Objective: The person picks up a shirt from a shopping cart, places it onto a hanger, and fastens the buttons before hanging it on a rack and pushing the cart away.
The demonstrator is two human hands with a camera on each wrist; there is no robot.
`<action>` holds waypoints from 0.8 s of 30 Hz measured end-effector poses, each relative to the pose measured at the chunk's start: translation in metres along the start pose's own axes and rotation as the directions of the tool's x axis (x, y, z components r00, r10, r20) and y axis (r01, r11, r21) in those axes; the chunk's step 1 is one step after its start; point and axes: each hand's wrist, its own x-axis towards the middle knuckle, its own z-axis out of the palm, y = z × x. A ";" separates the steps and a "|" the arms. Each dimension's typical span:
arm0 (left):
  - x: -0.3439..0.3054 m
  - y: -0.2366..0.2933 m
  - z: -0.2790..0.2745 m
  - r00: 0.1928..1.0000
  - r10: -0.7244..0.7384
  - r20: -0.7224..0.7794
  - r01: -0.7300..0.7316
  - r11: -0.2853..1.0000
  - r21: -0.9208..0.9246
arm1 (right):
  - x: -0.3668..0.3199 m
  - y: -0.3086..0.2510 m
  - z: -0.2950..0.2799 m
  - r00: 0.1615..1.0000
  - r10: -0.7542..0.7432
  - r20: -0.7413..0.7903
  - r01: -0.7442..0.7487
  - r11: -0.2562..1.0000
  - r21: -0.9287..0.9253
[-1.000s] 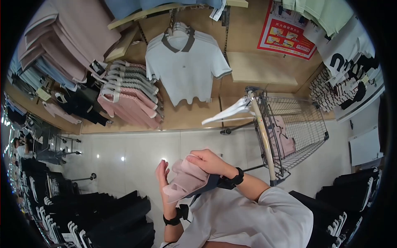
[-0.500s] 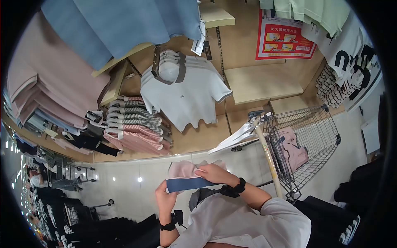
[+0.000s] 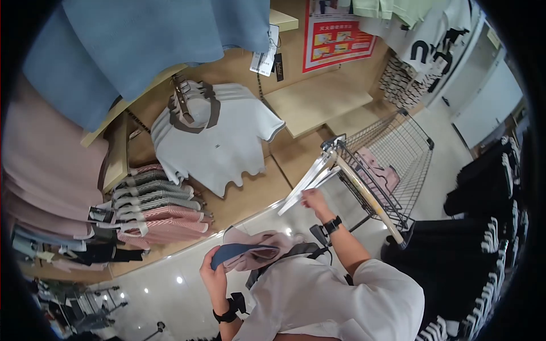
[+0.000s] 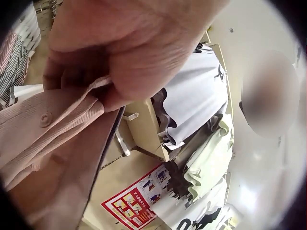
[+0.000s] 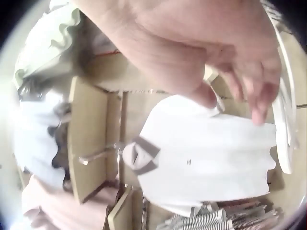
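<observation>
In the head view, the left hand [image 3: 214, 275] grips the collar end of a pink garment [image 3: 256, 258] with a navy inner band, held in front of the white shirt of the wearer. The left wrist view shows fingers and thumb of the left hand [image 4: 120, 52] pinching the pink cloth [image 4: 53, 129] beside a button. Empty, the right hand [image 3: 314, 202] is raised beside white hangers [image 3: 310, 182] at the cart's handle. Its fingers are loosely bent in the right wrist view, with the hangers [image 5: 284, 120] just beyond them.
A shopping cart [image 3: 392, 165] with a pink item inside stands at right. White polo shirts [image 3: 219, 148], striped garments [image 3: 153, 204] and blue garments [image 3: 148, 40] hang along the wooden wall display. Black garments [image 3: 455, 267] hang on racks at lower right. A red poster [image 3: 338, 37] is on the wall.
The right hand has let go of the pink garment and moved up and right to the hangers. The left hand still holds the garment. The head view has shifted and tilted.
</observation>
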 end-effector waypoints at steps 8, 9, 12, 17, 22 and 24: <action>0.029 -0.064 -0.058 0.999 0.016 0.046 -0.021 0.994 0.106 | 0.069 0.043 -0.011 0.931 0.174 -0.320 -0.070 0.948 0.311; 0.031 -0.067 -0.064 0.999 0.014 0.051 -0.019 0.995 0.101 | 0.078 0.049 -0.009 0.921 0.206 -0.331 -0.048 0.903 0.428; 0.038 -0.080 -0.084 0.997 -0.073 0.011 0.072 0.992 0.099 | 0.083 0.051 -0.008 0.924 0.259 -0.282 -0.045 0.805 0.592; 0.046 -0.107 -0.100 0.992 -0.116 -0.037 0.115 0.993 -0.037 | 0.060 0.051 -0.007 0.831 0.218 -0.512 0.124 0.825 0.552; 0.060 -0.106 -0.104 0.992 -0.119 -0.045 0.116 0.991 -0.059 | 0.011 0.066 -0.020 0.636 0.078 -0.768 0.085 0.982 0.171; 0.066 -0.110 -0.104 0.992 -0.117 -0.041 0.114 0.990 -0.084 | -0.023 0.077 -0.030 0.596 -0.074 -0.800 -0.060 0.989 -0.137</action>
